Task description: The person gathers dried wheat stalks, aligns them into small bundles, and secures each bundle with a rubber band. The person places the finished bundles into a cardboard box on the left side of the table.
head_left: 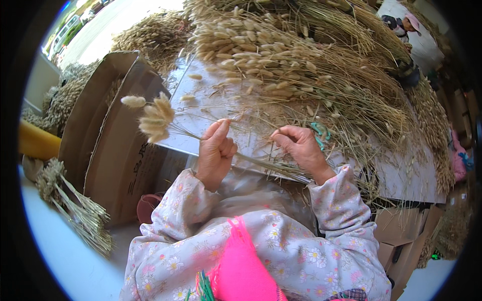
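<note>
My left hand [217, 153] is closed round the stems of a small bunch of dried bunny tail grass [158, 118]. The fluffy cream heads point left, and one head [133, 102] sticks out beyond the others. Behind the fist the thin stems [273, 166] slant down to the right, passing below my right hand [301, 148]. That hand hovers over the table's front edge with thumb and fingers pinched together. Whatever lies between those fingertips is too fine to make out. A green looped object [320, 134] rests on the table just beyond the right hand.
A large heap of dried bunny tail grass [271, 60] covers the back of the white table [193, 95]. An open cardboard box [118, 150] stands at the left, with a tied bundle [75, 205] beside it. Another person [404, 25] is at the far right.
</note>
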Demonstrator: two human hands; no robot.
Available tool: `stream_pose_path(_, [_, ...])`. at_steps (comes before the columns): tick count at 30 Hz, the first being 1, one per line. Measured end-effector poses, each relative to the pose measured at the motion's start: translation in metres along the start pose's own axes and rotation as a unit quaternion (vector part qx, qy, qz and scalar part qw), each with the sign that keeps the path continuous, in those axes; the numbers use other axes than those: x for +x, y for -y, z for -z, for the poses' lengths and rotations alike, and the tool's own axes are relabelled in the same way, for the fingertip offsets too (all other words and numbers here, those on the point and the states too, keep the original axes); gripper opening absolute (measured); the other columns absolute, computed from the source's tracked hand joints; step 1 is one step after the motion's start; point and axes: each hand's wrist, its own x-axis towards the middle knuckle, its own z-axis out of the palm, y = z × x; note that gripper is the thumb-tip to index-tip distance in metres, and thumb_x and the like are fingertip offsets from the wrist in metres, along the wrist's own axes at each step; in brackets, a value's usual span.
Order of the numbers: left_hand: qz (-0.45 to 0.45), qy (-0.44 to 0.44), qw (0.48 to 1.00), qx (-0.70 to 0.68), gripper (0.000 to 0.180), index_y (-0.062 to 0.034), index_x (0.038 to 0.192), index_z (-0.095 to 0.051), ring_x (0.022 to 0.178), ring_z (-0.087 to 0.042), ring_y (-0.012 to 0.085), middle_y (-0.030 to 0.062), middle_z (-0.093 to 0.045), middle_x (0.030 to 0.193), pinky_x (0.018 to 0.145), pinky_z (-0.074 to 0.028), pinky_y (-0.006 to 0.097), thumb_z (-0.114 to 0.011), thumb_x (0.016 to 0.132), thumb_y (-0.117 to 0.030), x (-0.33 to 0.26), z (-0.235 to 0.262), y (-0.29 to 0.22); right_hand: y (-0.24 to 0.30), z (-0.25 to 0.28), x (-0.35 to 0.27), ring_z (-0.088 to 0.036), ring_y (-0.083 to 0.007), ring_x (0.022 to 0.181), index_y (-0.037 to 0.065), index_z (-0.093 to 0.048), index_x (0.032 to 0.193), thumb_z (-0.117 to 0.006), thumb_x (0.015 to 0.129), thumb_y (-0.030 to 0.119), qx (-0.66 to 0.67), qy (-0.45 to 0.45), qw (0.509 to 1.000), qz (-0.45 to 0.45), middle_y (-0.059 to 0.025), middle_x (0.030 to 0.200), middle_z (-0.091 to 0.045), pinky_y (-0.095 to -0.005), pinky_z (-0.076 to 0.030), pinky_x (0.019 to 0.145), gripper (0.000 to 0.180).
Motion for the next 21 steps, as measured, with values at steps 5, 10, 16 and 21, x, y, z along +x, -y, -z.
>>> stream_pose_path(5, [0.008,-0.009,1.0,-0.012,0.008,-0.0114,0.099,-0.058,0.042,-0.019,0.0046,-0.0084,-0.023,0.05,0.044,-0.02,0.024,-0.058,0.096,-0.019,-0.001,0.0,-0.003,-0.02,0.02,-0.008,-0.062,-0.0146,0.057,0.003,-0.068,0.092,-0.063,0.089,0.014,-0.186,-0.067,0.979,0.041,-0.0103,0.071,-0.068,-0.0293,-0.047,0.054,0.012])
stream_pose_path(10, [-0.002,-0.016,0.999,-0.04,0.008,-0.0111,0.096,-0.061,0.042,-0.022,0.0028,-0.0107,-0.028,0.052,0.043,-0.019,0.023,-0.064,0.093,-0.018,0.001,0.003,-0.003,-0.033,0.073,-0.014,-0.066,-0.0335,0.068,0.006,-0.065,0.095,-0.061,0.09,0.016,-0.443,-0.161,0.881,-0.032,-0.0152,0.076,-0.068,-0.0415,-0.051,0.058,0.012])
stream_pose_path(16, [0.016,-0.05,0.997,-0.049,0.013,-0.0108,0.097,-0.063,0.042,-0.025,0.0042,-0.0092,-0.031,0.05,0.043,-0.021,0.023,-0.068,0.09,-0.02,0.002,-0.005,0.004,-0.004,0.022,-0.01,-0.067,-0.032,0.079,0.004,-0.06,0.115,-0.062,0.09,0.015,-0.207,-0.006,0.968,0.144,-0.0153,0.088,-0.069,-0.0355,-0.052,0.068,0.027])
stream_pose_path(21, [-0.007,0.006,0.997,-0.079,0.021,-0.0084,0.104,-0.062,0.044,-0.025,0.0044,-0.0083,-0.03,0.052,0.044,-0.022,0.023,-0.066,0.092,-0.025,0.0,0.002,0.002,0.02,-0.017,-0.013,-0.066,-0.0262,0.071,0.002,-0.068,0.097,-0.064,0.087,0.003,-0.217,-0.034,0.958,0.184,-0.0142,0.079,-0.066,-0.0326,-0.049,0.063,0.011])
